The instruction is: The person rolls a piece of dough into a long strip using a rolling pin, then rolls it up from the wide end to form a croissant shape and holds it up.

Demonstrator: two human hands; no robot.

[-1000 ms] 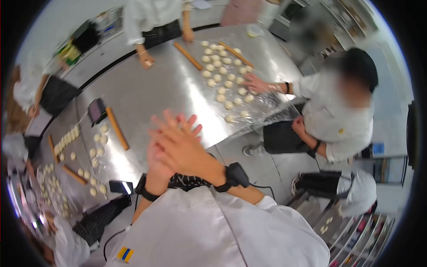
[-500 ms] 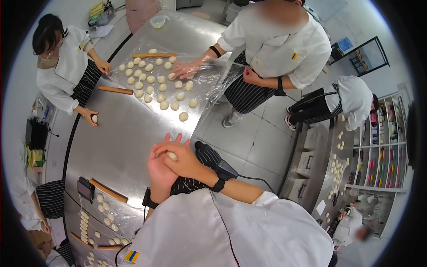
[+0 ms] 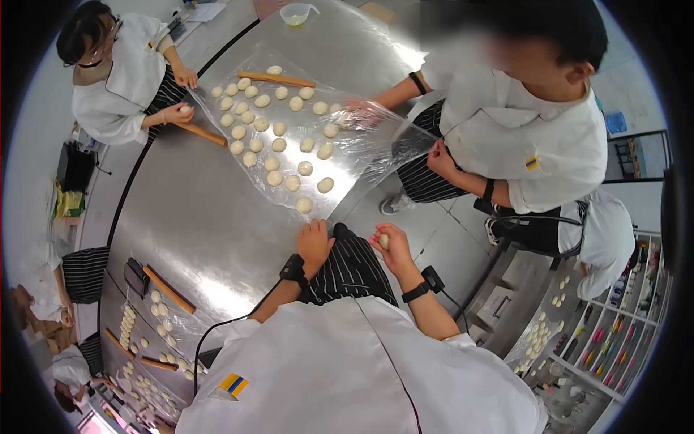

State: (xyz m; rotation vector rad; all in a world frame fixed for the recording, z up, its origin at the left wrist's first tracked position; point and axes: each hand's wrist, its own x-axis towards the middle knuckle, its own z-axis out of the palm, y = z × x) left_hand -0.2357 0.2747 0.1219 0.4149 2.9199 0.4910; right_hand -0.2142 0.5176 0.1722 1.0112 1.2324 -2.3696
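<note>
My right hand [image 3: 392, 248] is raised off the table's near edge with its fingers closed on a small white dough ball [image 3: 384, 240]. Knuckles up and fingers curled, my left hand [image 3: 314, 243] rests on the rim of the steel table [image 3: 210, 217] and holds nothing. Just beyond it lies a clear plastic sheet [image 3: 361, 155] covered with several rows of dough balls [image 3: 278, 145]; the nearest ball [image 3: 303, 205] is a short way from my left hand. Both wrists wear black bands with a cable.
A person in white at the right presses a hand [image 3: 359, 108] on the sheet. Another person at the far left holds a dough ball [image 3: 185, 111]. Wooden rolling pins [image 3: 277, 78] [image 3: 202, 134] [image 3: 168, 289], a bowl [image 3: 298, 13], a dark device [image 3: 136, 275] and more dough lie about.
My hands were pressed together around the dough ball; they have come apart. The right hand keeps the ball, the left has dropped to the table edge. My view has swung.
</note>
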